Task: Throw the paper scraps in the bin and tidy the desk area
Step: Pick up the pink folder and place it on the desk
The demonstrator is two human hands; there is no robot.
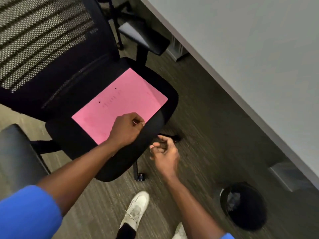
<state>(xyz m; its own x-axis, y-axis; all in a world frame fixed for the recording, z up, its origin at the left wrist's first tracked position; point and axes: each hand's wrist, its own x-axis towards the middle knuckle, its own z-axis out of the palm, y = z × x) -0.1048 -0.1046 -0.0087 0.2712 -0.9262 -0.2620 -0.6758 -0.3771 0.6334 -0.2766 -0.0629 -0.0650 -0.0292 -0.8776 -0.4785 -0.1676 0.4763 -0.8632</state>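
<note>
— Carpet [207, 118] everywhere, dark and striped, and the grey surface [250, 49] runs along the far side at a slant. What's on the floor under it?

— Nearest the surface, the black office chair [155, 118] with its mesh back [43, 40]. It takes up most of the space. A second padded seat [15, 152] pokes in from the near left.

— And the bin?

— Round, black, lined with a bag; the bin [243, 206] stands on the carpet down to the right, well apart from the chair and close to the surface's edge.

— Where's the paper?

— A pink sheet [120, 104] lies flat on the chair's seat, faint print on it. The left hand [127, 130] rests on its near corner, fingers curled in tight and pinching something thin and pale. I cannot tell whether that is the sheet's edge or a separate scrap.

— The other one?

— The right hand [164, 152] hangs just off the seat's front edge, beside the sheet but not touching it, fingers loosely bent, holding nothing I can see. It sits between the chair and the bin.

— Anything smaller?

— Blue sleeves [29, 214] on both arms, and a white shoe [138, 207] on the carpet below the hands.
</note>
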